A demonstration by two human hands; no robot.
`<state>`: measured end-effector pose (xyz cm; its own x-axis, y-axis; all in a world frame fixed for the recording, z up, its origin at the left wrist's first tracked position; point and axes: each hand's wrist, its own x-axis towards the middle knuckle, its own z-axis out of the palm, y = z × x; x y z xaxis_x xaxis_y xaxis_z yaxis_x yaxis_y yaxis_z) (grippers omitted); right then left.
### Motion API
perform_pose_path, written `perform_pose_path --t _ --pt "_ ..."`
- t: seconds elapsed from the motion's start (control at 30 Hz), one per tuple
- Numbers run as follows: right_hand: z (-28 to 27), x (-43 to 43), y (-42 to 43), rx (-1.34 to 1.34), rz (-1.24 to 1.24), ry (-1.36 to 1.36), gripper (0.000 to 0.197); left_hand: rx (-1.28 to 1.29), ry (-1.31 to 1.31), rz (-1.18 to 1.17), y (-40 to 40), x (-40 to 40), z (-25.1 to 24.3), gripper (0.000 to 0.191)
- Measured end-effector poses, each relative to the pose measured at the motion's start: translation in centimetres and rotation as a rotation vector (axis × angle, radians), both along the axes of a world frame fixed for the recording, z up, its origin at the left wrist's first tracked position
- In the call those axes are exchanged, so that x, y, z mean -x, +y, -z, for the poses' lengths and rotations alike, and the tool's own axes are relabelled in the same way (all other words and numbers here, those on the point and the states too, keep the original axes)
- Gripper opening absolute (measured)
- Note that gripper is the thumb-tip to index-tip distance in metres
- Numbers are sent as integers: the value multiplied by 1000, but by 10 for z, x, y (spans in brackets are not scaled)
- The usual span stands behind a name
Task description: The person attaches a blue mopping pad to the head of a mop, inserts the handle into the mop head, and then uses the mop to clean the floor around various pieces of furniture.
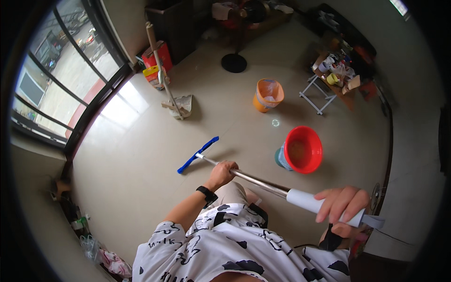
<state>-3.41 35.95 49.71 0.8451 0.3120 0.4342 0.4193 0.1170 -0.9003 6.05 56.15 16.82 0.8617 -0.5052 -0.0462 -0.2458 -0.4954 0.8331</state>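
Observation:
A flat mop with a blue head [198, 155] reaches out from me over the tiled floor [141, 169]. Its metal pole [260, 182] slants down to the left, away from my body. My left hand [222, 172] is wrapped around the pole's lower part, a black watch [207, 196] on that wrist. Higher up, my right hand [343, 204] grips the white handle sleeve [306, 200] near its end, where a grey hanging loop [373, 221] sticks out. Whether the blue head presses on the floor or hovers just above it, I cannot tell.
Right of the mop head stands a red bucket [315, 149], with an orange bin [262, 102] beyond it. A long-handled dustpan [183, 105] stands left. Farther right is a cluttered folding table [322, 95]; a round black stand base [234, 63] lies ahead. Barred glass doors [67, 67] line the left.

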Motion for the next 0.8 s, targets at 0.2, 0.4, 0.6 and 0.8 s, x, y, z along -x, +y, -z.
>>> perform_pose_path --t 0.2,0.4,0.6,0.8 --pt "12 -28 -59 -384 226 -156 33 88 -242 118 -80 -78 -6 11" --pt "48 -141 -121 -284 69 -106 32 -41 -157 34 -126 -183 26 7" --pt "82 -273 -126 -38 140 -9 14 -106 -120 -318 -118 -293 82 10" --pt "92 -314 -141 -42 347 143 10 -221 -53 -175 -142 -355 90 17"
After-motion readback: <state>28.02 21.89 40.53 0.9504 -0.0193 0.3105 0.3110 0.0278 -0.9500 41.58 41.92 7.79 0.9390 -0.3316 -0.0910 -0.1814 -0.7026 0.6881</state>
